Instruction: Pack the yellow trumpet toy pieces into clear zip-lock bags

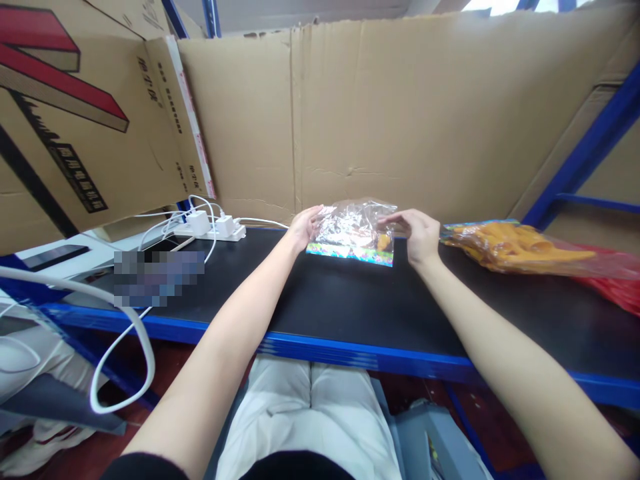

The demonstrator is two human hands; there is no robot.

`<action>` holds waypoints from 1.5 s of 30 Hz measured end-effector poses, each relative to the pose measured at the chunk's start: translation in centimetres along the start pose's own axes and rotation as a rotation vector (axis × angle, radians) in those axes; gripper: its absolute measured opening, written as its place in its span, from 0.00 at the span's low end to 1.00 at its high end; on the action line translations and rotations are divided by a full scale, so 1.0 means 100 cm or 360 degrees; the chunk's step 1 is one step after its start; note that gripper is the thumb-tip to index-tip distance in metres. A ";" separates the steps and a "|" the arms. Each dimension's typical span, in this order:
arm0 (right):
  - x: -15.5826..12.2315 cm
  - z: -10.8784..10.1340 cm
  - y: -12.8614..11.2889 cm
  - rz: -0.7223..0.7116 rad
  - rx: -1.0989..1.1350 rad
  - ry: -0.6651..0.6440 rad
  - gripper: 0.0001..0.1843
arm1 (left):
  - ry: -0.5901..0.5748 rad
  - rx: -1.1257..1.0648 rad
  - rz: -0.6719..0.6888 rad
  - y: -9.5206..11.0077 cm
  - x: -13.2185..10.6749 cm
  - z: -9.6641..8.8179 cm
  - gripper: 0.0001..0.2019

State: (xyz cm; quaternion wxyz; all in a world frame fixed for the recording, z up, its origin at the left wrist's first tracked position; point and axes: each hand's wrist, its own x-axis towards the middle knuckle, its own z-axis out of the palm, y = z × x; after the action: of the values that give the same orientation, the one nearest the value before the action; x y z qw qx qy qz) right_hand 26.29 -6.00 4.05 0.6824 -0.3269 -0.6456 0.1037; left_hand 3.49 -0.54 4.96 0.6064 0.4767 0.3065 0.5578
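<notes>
A clear, crinkled plastic bag (345, 230) with a colourful printed strip along its lower edge is held up over the black tabletop. My left hand (303, 229) is closed on the bag's left side. From the right, my right hand (419, 233) reaches to the bag's upper right edge, its fingertips overlapping the film in a pinch. A small orange patch shows at the bag's lower right; whether it is inside or behind the film I cannot tell. To the right of my right hand lies a clear bag of orange plastic pieces (520, 248).
Red plastic wrapping (613, 283) lies at the far right of the black tabletop (360, 307). A white power strip (235, 232) with chargers and cables stands at the left, near a blurred-out object (160, 279). Cardboard (400, 113) walls the back; a blue rail (350, 355) edges the front.
</notes>
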 end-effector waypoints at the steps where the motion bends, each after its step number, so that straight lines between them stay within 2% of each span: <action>1: -0.001 0.000 0.002 0.0051 0.0003 -0.0005 0.16 | -0.0033 0.0006 -0.0053 -0.001 0.001 -0.002 0.14; 5: -0.004 0.002 0.006 0.0170 0.0012 -0.0053 0.19 | -0.0061 -0.0024 -0.0099 -0.005 0.003 -0.006 0.13; 9: -0.005 0.003 0.002 0.0095 0.0028 -0.0043 0.21 | -0.0047 -0.0043 0.0059 -0.007 0.004 -0.006 0.08; 13: -0.004 0.003 -0.003 0.0087 0.0018 0.0073 0.22 | -0.0050 -0.0042 0.0236 -0.002 0.001 -0.002 0.16; 18: -0.003 0.004 -0.006 0.0057 0.0013 0.0182 0.24 | -0.0170 -0.0091 0.0381 0.007 -0.006 0.004 0.26; 20: -0.003 0.004 -0.004 0.0058 -0.0010 0.0178 0.24 | -0.0190 -0.0105 0.0378 0.009 -0.007 0.005 0.26; 23: -0.004 0.005 0.002 0.0130 -0.0041 0.0116 0.23 | -0.0193 -0.0132 0.0246 0.008 -0.007 0.004 0.19; 27: -0.007 0.009 0.007 0.0341 -0.0034 -0.0021 0.21 | -0.0045 -0.0035 -0.0017 0.000 -0.003 0.002 0.10; 30: -0.009 0.011 0.006 0.0457 -0.0047 -0.0076 0.20 | 0.0105 -0.0002 -0.0062 -0.007 0.002 0.001 0.06; 34: -0.010 0.012 0.010 0.0542 -0.0097 -0.0111 0.19 | 0.0203 0.0022 0.0036 -0.010 0.006 0.000 0.10; 38: -0.008 0.013 0.018 0.0569 -0.0077 0.0031 0.13 | 0.0188 0.0105 0.0135 -0.012 0.009 0.000 0.14; 41: -0.008 0.014 0.017 0.0744 0.0036 0.0135 0.18 | 0.0250 0.0257 0.0256 -0.016 0.012 0.001 0.17; 43: -0.010 0.014 0.014 0.0964 0.0087 0.0012 0.20 | 0.0358 0.0398 0.0357 -0.019 0.013 0.001 0.19; 45: -0.012 0.013 0.010 0.1117 0.0035 -0.0222 0.19 | 0.0471 0.0561 0.0433 -0.022 0.013 0.000 0.20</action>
State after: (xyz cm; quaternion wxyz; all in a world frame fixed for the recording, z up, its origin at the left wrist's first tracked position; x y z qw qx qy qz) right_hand 25.12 -5.46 2.39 0.5628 -0.5135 -0.5378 0.3609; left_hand 4.57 0.89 3.19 0.3821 0.5251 0.4174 0.6357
